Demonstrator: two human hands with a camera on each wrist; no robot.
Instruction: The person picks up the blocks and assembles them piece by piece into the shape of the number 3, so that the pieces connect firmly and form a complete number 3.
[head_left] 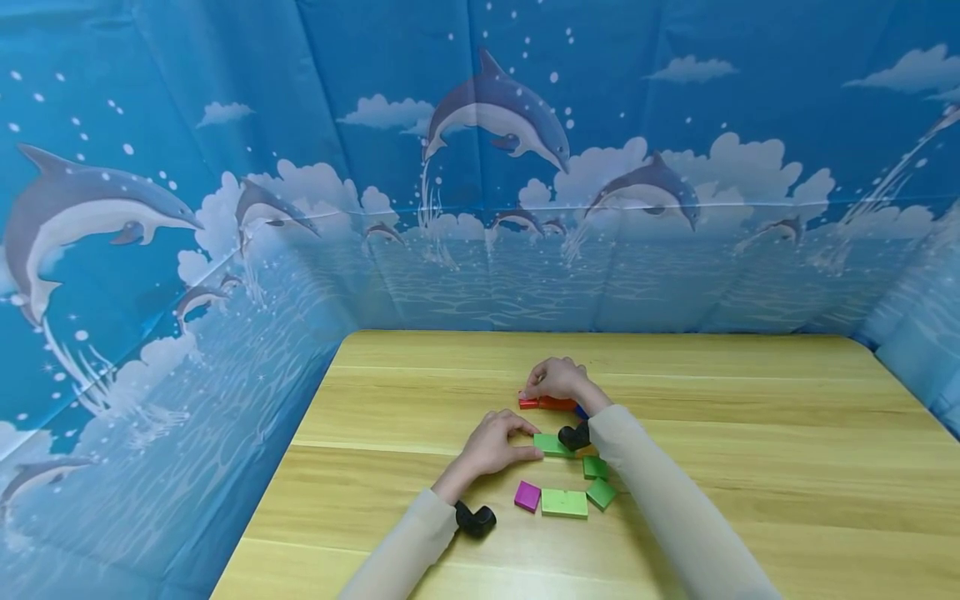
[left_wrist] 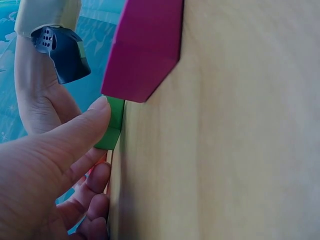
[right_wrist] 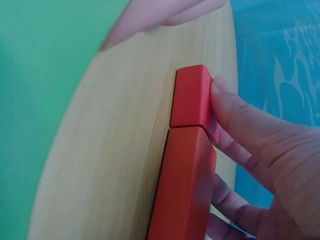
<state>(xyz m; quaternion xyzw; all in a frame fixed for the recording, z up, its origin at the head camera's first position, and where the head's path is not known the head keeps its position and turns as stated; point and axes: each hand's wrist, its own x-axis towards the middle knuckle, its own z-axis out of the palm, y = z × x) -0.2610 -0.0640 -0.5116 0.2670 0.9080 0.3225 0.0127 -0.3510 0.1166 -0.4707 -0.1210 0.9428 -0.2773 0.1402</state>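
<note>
My left hand (head_left: 491, 443) pinches the left end of a light green rectangular block (head_left: 552, 446) between thumb and index finger; in the left wrist view the thumb lies along that green block (left_wrist: 116, 122). Farther back, my right hand (head_left: 558, 377) holds a small red block (head_left: 528, 404) by thumb and fingertips. In the right wrist view this red block (right_wrist: 189, 97) stands end to end with a longer orange-red block (right_wrist: 177, 185), which the other fingers are close to. A blue piece (head_left: 582, 412) and an orange piece (head_left: 588, 451) are partly hidden by the right wrist.
Nearer the front lie a magenta block (head_left: 527, 497), a yellow-green rectangular block (head_left: 564, 503) and two green square blocks, one upper (head_left: 595, 467) and one lower (head_left: 601, 494). Black wrist cameras (head_left: 476, 521) jut from both wrists. A dolphin-print curtain (head_left: 480, 275) borders the wooden table (head_left: 750, 450).
</note>
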